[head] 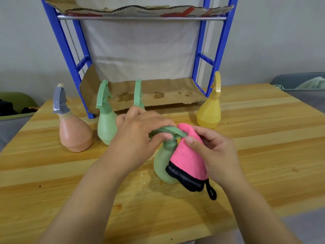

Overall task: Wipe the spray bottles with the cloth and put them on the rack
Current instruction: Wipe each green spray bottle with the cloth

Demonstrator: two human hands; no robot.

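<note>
A green spray bottle stands on the wooden table in the middle. My left hand grips its trigger head from above. My right hand presses a pink cloth with black trim against the bottle's right side and nozzle. Behind them stands the blue rack, its lower shelf lined with cardboard. In front of the rack stand a peach bottle with a grey head, a second green bottle, a third green bottle mostly hidden behind my left hand, and a yellow bottle.
The rack's upper shelf also carries cardboard. A grey bin sits off the table's right, a dark green bag off its left. The wall is close behind the rack.
</note>
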